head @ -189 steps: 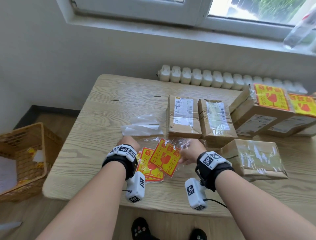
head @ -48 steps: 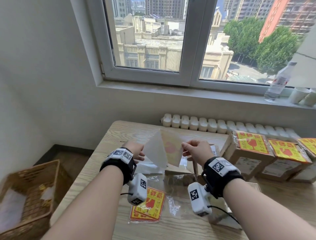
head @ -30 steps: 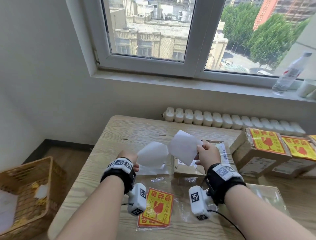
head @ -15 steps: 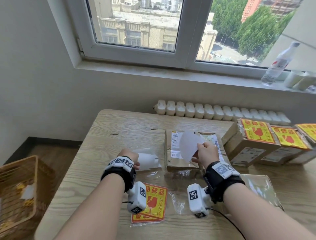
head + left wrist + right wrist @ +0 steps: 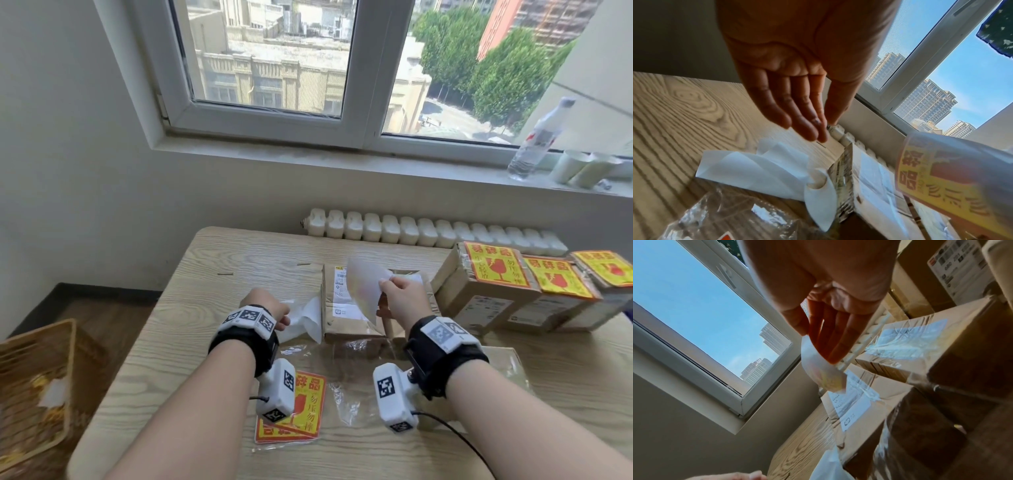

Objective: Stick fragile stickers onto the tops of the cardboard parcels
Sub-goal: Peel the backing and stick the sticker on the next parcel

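My right hand (image 5: 387,287) pinches a peeled fragile sticker (image 5: 364,291) by one edge, its pale back towards me, hanging just above a plain cardboard parcel (image 5: 342,322). The right wrist view shows thumb and fingers (image 5: 830,340) holding the sticker (image 5: 822,373) over that parcel (image 5: 857,421). My left hand (image 5: 282,317) hovers with straight fingers (image 5: 807,126) over a pile of white backing papers (image 5: 756,172), holding nothing. A second plain parcel (image 5: 416,279) lies partly hidden behind the right hand. Three parcels on the right carry yellow stickers (image 5: 493,274).
A clear bag with a stack of spare stickers (image 5: 305,407) lies on the wooden table (image 5: 205,308) under my left wrist. Another taped parcel (image 5: 507,363) sits by my right forearm. A wicker basket (image 5: 37,383) stands on the floor, left. A radiator (image 5: 428,233) runs behind the table.
Both hands peeled the sticker from its backing. The left hand laid the backing on the paper pile and let go. The right hand lowered the sticker towards the plain parcel.
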Action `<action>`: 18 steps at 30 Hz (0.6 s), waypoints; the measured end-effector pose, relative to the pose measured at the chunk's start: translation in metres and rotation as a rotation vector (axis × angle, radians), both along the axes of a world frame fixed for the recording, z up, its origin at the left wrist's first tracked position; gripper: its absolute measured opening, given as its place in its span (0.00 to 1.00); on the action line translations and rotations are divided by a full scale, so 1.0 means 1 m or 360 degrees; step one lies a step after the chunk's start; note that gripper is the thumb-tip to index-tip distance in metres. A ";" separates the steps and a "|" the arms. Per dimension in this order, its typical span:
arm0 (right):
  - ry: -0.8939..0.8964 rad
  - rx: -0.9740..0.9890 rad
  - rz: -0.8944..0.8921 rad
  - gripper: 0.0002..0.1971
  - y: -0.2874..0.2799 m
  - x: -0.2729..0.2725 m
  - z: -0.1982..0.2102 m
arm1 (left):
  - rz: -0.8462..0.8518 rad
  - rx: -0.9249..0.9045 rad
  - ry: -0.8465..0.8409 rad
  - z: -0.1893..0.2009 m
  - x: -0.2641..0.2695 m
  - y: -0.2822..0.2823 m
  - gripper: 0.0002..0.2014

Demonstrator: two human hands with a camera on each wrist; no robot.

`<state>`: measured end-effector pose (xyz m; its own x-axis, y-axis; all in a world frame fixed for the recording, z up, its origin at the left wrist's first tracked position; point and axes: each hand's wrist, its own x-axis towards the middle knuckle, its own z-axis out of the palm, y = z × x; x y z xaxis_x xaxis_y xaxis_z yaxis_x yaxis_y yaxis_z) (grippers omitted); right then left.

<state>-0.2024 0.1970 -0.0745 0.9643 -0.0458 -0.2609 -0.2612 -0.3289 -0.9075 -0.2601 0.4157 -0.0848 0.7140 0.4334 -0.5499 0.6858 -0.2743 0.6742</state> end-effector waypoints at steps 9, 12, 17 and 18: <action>-0.0158 0.0028 0.0362 0.05 -0.017 -0.014 0.049 | -0.0133 -0.0364 -0.0239 0.063 0.011 -0.057 0.17; -0.0153 0.0003 0.0492 0.09 -0.026 -0.018 0.058 | -0.0052 -0.0432 -0.0241 0.077 0.012 -0.073 0.29; -0.0219 -0.0009 0.0687 0.04 -0.046 -0.029 0.068 | -0.0029 -0.0478 -0.0242 0.094 0.003 -0.093 0.15; -0.0234 -0.0012 0.0733 0.02 -0.050 -0.032 0.070 | -0.0023 -0.0499 -0.0259 0.096 0.002 -0.097 0.12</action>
